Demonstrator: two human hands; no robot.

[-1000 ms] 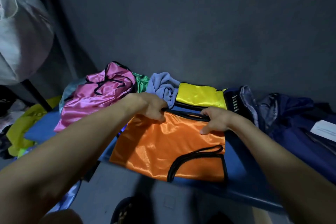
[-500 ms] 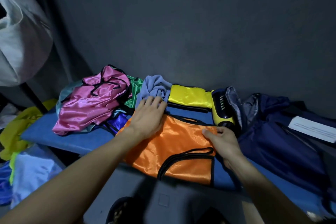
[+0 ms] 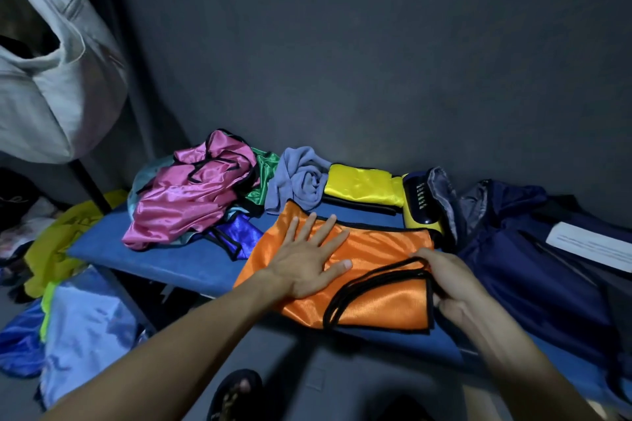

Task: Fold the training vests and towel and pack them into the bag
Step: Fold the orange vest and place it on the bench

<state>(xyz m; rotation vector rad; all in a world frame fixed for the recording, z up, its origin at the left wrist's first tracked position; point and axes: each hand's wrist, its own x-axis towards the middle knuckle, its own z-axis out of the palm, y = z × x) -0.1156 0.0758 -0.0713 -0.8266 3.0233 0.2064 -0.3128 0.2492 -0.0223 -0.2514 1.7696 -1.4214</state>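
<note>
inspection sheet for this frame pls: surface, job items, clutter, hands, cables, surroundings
Surface: blue mat, mostly covered by fabric.
Job's things: orange vest flat at the front edge; yellow vest folded behind it; pink vest and green vest heaped unfolded; grey-blue towel bunched; navy bag at right.
Clutter: yellow and black device; white paper on the bag.
Hands: left hand flat on the orange vest; right hand gripping its right edge.
Cables: nothing seen.
Surroundings: dark grey wall; pale sack hanging at left.

No legible text from my view — the white paper (image 3: 591,244) on the navy bag (image 3: 533,270) carries faint lines, too blurred to read.
</note>
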